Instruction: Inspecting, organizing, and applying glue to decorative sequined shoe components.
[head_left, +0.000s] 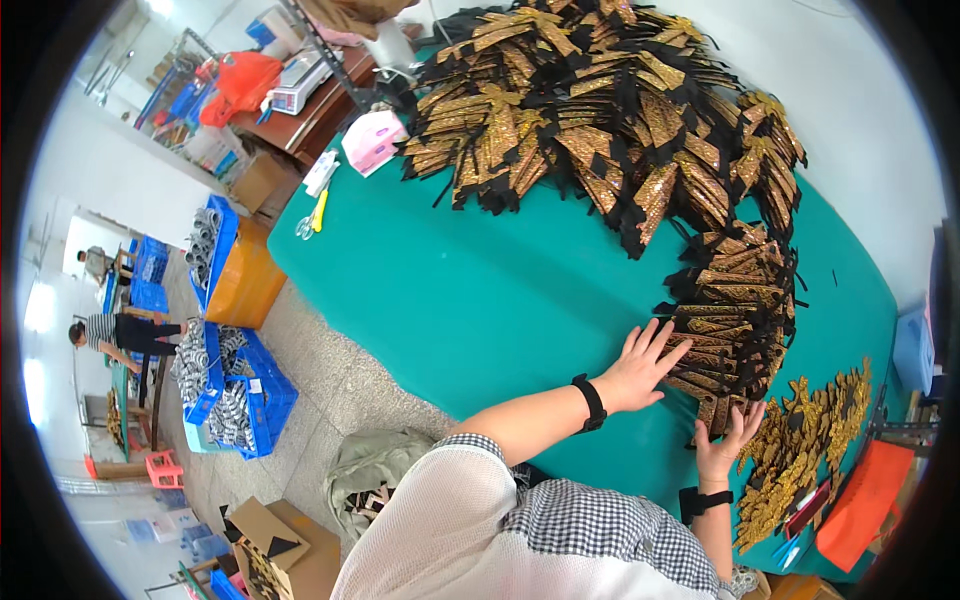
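A row of overlapping black and gold glitter pieces (pixel 735 300) runs along the right part of the green table (pixel 470 310). My left hand (pixel 642 370) lies at the row's left edge, fingers spread, their tips touching the pieces. At the near end of the row, a gold-brown piece (pixel 716 415) sits by my right hand (pixel 722 455). That hand is open, thumb and fingers apart, its fingertips against the near end. Both wrists wear black bands. Just right of the right hand lies a pile of gold glitter cut-outs (pixel 810 435).
A large heap of similar black and gold pieces (pixel 600 110) covers the far side. Yellow-handled scissors (pixel 319 212) and a pink tissue pack (pixel 373 142) lie far left. An orange-red sheet (pixel 865 503) is near right. Blue crates (pixel 268 400) stand on the floor; another person (pixel 125 333) works beyond.
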